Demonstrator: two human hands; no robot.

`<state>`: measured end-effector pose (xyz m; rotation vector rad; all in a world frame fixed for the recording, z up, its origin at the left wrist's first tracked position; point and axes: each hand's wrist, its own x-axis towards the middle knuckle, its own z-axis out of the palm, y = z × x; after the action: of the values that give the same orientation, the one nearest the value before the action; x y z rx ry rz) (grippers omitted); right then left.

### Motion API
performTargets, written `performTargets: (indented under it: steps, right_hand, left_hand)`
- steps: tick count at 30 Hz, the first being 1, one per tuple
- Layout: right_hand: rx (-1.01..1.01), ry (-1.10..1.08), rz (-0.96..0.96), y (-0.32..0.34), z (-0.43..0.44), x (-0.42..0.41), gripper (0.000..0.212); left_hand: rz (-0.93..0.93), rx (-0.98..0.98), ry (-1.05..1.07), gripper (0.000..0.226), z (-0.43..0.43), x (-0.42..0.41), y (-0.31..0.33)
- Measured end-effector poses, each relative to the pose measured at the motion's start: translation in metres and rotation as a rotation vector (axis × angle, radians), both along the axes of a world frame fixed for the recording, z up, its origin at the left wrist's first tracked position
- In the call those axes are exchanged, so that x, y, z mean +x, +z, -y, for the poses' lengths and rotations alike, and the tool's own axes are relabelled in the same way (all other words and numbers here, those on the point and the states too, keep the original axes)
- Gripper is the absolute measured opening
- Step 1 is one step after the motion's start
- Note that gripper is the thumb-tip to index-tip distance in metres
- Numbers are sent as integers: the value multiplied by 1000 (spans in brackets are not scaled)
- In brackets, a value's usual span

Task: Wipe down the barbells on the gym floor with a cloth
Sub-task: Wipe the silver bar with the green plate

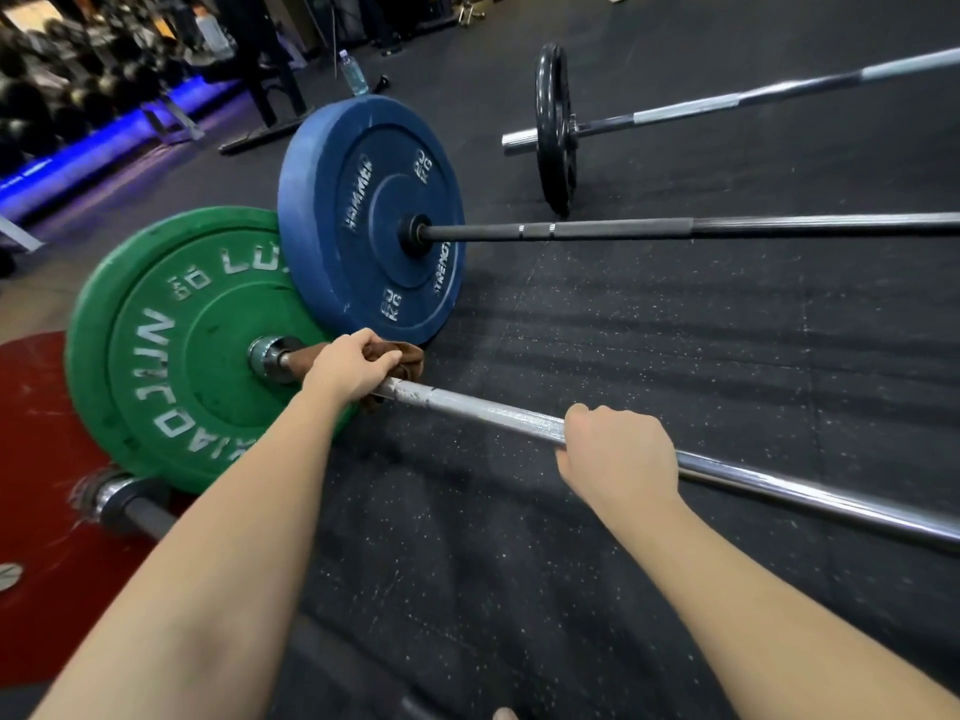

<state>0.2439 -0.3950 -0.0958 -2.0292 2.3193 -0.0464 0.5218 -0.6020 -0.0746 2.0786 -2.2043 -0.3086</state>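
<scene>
A silver barbell (493,410) with a green plate (171,350) lies across the black gym floor. My left hand (350,366) grips a brown cloth (408,358) wrapped around the bar close to the green plate. My right hand (618,457) is closed around the same bar further right. Behind it lies a dark barbell (675,230) with a blue plate (363,215), which leans against the green one. Farther back a third barbell (727,98) carries a small black plate (555,127).
A red plate (36,459) with its bar end (130,504) lies at the near left. A water bottle (355,72) stands at the back by a rack base (270,70). Dumbbells (47,80) line the far left above a blue light strip. Speckled rubber floor (649,330) spreads to the right.
</scene>
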Motion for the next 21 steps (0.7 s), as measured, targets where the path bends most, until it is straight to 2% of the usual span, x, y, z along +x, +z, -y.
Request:
performTargets:
  steps: [8,12,15,21]
  right_hand:
    - [11,-3,11,3,0,0,24]
    - [9,-8,12,0,0,0,20]
    - [9,-34,19,-2,1,2,18]
    - [-2,-10,4,-2,-1,0,18]
  left_hand:
    - [-70,12,172,33,8,1,5]
    - [-204,5,96,45,-10,-13,1]
    - [-220,-24,15,49,-26,-26,-4]
    - [-197,4,-87,39,-20,-15,-6]
